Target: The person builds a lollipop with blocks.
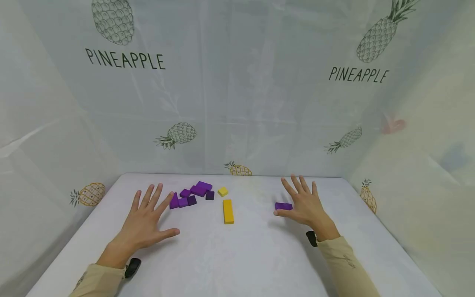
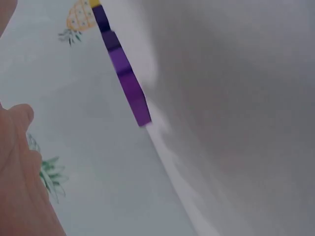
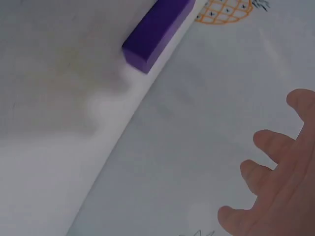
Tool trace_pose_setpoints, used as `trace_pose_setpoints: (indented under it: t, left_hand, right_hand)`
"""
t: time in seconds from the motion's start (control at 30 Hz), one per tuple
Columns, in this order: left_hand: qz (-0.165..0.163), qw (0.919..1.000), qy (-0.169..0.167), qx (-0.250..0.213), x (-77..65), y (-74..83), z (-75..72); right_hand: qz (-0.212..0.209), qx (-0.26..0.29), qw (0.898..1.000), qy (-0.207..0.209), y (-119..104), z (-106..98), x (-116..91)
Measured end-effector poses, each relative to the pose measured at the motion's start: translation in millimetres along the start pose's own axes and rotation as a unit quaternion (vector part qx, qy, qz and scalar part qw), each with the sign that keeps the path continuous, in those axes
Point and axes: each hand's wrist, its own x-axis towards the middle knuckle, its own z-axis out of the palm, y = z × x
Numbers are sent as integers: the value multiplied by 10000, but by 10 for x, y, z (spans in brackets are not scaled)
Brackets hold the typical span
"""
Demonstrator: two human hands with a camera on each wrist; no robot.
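Note:
My left hand (image 1: 142, 225) is spread over the left side of the table, fingers straight, holding nothing. Just past its fingertips lie several purple blocks (image 1: 198, 190) of mixed shapes, loosely grouped. In the left wrist view a row of these purple blocks (image 2: 130, 88) shows near the table's far edge. My right hand (image 1: 305, 206) is also spread, with nothing in its grasp. A single purple rectangular block (image 1: 283, 206) lies by its thumb, partly overlapped by the hand; the right wrist view shows this block (image 3: 157, 34) apart from the fingers (image 3: 273, 145).
Between the hands a long yellow block (image 1: 228, 211) lies on the white table (image 1: 237, 260). Behind it sits a small yellow block (image 1: 222, 192). A pale curtain with pineapple prints (image 1: 245, 103) rises along the table's far edge and sides.

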Motion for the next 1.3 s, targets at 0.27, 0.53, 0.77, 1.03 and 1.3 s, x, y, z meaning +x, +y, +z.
trace_pose_setpoints:
  t: [0.27,0.53,0.77,1.03,1.3]
  left_hand:
    - [-3,9960,-529,-725,198,283,103]
    - [65,9862,-990,-1328,401,539,182]
    - [8,9721,-1414,-1870,501,678,206]
    - [-39,9579,-1897,-2156,640,755,215]
    - [-383,9407,-2258,-2504,811,759,290]
  right_hand:
    - [-242,480,9975,-452,-203,148,165]
    - [-271,864,9913,-960,-406,280,376]
    - [-291,1028,9853,-1336,-508,375,503]
    - [-182,1471,9774,-1509,-607,422,632]
    - [-324,1748,9662,-1869,-787,476,742]
